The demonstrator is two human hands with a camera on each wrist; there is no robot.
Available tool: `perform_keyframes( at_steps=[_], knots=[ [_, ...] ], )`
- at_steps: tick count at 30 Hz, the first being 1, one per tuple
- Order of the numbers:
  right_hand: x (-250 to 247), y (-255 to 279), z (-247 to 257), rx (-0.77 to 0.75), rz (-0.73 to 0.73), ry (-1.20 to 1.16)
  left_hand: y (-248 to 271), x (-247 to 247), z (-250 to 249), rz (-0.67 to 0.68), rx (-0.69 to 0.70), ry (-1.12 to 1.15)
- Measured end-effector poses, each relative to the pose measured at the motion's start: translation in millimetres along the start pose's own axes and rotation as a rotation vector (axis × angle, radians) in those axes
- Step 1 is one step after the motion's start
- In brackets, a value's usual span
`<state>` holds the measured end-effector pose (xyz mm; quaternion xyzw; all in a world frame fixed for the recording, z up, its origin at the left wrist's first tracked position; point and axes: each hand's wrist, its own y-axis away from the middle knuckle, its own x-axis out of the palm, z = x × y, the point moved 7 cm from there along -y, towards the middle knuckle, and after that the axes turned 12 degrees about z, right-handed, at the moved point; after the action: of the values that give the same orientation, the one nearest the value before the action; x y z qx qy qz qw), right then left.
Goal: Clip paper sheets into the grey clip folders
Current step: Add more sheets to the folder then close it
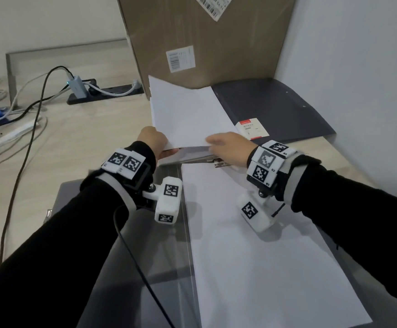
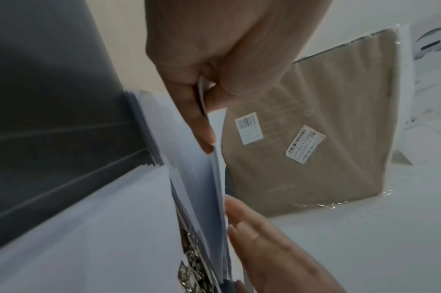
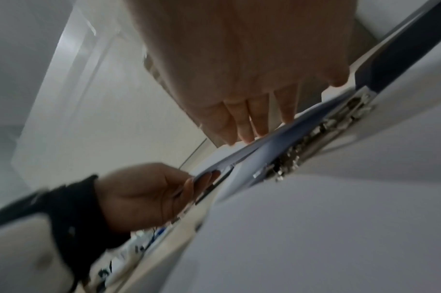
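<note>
Pinching the paper sheets (image 1: pixel 188 114) at frame centre with left hand (image 1: pixel 153 140); pressing down with flat, straight-fingered right hand (image 1: pixel 228 147), above the metal clip (image 1: pixel 218 163) of the grey clip folder (image 1: pixel 164 233); probably risking skewed or slipping sheets, being loosely aligned.

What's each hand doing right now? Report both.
Left hand: pinches the near edge of the paper sheets.
Right hand: open, straight fingers resting on the same sheets.
</note>
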<state>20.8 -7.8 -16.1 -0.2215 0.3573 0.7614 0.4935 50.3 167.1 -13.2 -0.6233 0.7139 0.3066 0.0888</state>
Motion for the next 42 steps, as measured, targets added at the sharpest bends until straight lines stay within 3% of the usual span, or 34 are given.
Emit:
perform_keyframes(
  at_steps=[1,2,3,6,9,12,14,19,23,26,30,37,42],
  knots=[
    [-13,3,-1,-0.014,-0.082,-0.092,0,0,-1,0.067,0.028,0.275],
    [-27,8,-1,-0.037,-0.174,-0.162,0,-3,1,0.05,0.078,0.414],
    [-42,15,-2,-0.053,-0.266,-0.225,4,-10,2,0.006,0.126,0.446],
    [-75,36,-9,-0.037,-0.445,-0.347,26,-23,8,0.058,0.209,0.492],
    [-75,45,-14,-0.002,-0.305,-0.558,55,-31,13,0.187,0.303,0.493],
    [-58,59,1,-0.094,-0.088,-0.84,84,-35,25,0.282,0.349,0.46],
    [-49,69,11,-0.167,-0.061,-0.92,100,-37,35,0.349,0.338,0.456],
    [-37,97,33,-0.265,-0.192,-0.89,128,-55,32,0.35,0.365,0.299],
    [-21,115,54,-0.359,-0.224,-0.836,143,-75,17,0.27,0.467,0.533],
    [3,116,58,-0.383,-0.228,-0.842,143,-69,29,0.217,0.408,0.594],
    [34,112,51,-0.34,-0.234,-0.843,142,-50,57,0.222,0.274,0.613],
    [23,117,52,-0.181,-0.358,-0.491,150,-60,62,0.176,0.257,0.51],
    [23,103,41,-0.083,-0.326,-0.582,163,-101,83,0.061,0.236,0.316]
  ],
)
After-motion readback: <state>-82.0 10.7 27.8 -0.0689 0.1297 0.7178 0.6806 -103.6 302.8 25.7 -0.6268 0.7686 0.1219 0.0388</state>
